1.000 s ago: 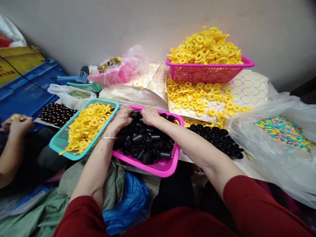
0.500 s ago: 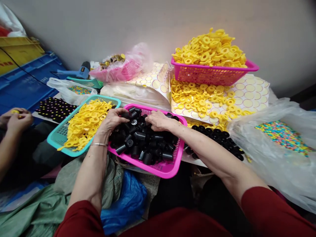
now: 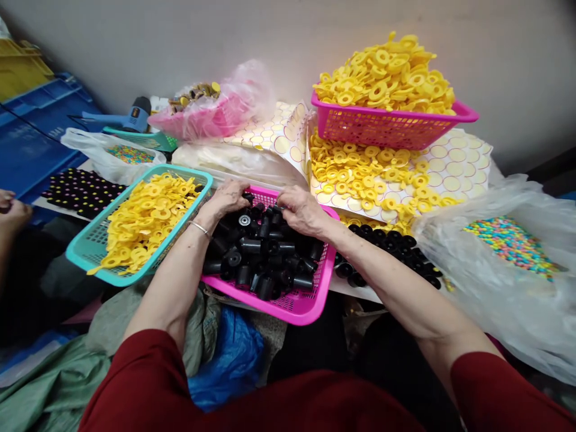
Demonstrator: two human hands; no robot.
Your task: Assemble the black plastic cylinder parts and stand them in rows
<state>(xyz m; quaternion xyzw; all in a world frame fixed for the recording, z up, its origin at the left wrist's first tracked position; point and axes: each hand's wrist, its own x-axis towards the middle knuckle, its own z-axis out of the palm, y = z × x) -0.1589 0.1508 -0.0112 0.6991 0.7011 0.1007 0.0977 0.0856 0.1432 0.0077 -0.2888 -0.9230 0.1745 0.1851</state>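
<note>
A pink basket [image 3: 310, 313] in front of me is filled with short black plastic cylinders [image 3: 251, 246], some showing a round end with a hole. My left hand [image 3: 227, 198] is at the basket's far left corner, its fingers closed around a black cylinder of which only a bit shows at the fingertips. Over the far right part of the same basket, my right hand [image 3: 302, 210] pinches a dark piece that looks like another black cylinder, mostly hidden by the fingers. Left of the basket stands a turquoise basket [image 3: 83, 264] of yellow ring-shaped pieces [image 3: 144, 219].
Another pink basket [image 3: 387, 126], heaped with yellow rings, stands at the back over loose rings [image 3: 360, 174]. Black round parts [image 3: 391, 246] stand in rows at right, beside a plastic bag [image 3: 486, 300] of colourful bits. A co-worker's hand [image 3: 15, 216] shows at far left, near a heat gun [image 3: 138, 114].
Both hands have lifted slightly from among the cylinders toward the basket's far side. My left hand has shifted right and up. The whole view has shifted a little, moving the left-side things leftward.
</note>
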